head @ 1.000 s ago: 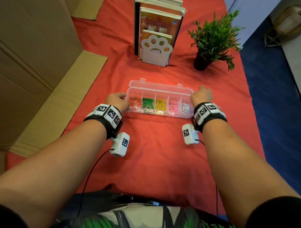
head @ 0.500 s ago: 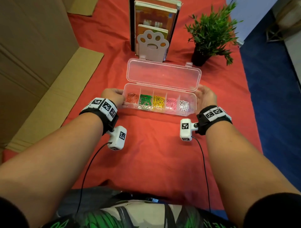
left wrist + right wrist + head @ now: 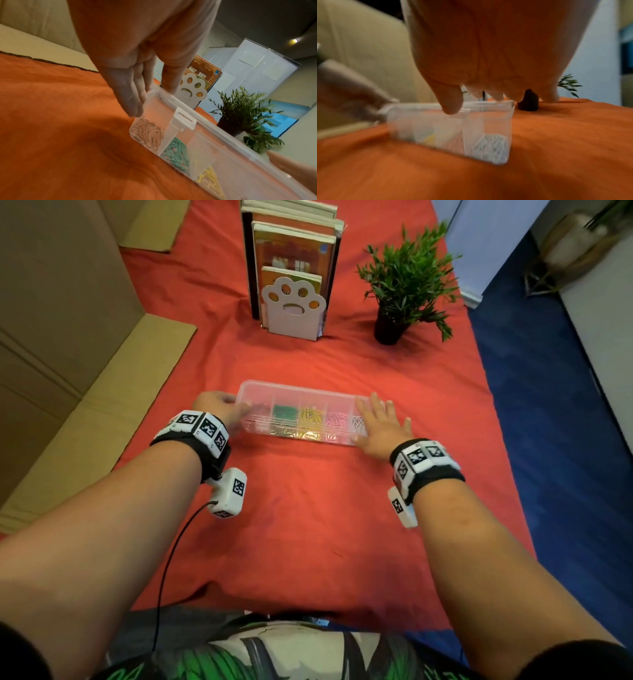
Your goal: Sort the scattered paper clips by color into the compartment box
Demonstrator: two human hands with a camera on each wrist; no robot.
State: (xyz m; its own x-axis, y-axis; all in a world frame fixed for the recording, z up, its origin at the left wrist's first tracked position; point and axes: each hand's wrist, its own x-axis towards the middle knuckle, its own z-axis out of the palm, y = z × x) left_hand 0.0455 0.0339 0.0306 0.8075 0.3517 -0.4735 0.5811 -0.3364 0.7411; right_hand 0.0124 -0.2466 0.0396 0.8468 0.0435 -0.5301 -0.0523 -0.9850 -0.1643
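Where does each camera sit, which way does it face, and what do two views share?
Head: on the head, facing forward and down at the closed compartment box on red cloth; both forearms, left hand, right hand show.
Left wrist: on that wrist, looking along straight fingers touching the box's left end; a right fingertip shows.
Right wrist: on that wrist, looking along fingers resting on top of the box; blurred.
Shared: both wrist views show the box and the plant.

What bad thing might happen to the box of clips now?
The front latch on the compartment box may not be snapped; if lifted, the lid may pop and the sorted paper clips mix. The right hand presses one end only, so the box might slide on the red cloth.
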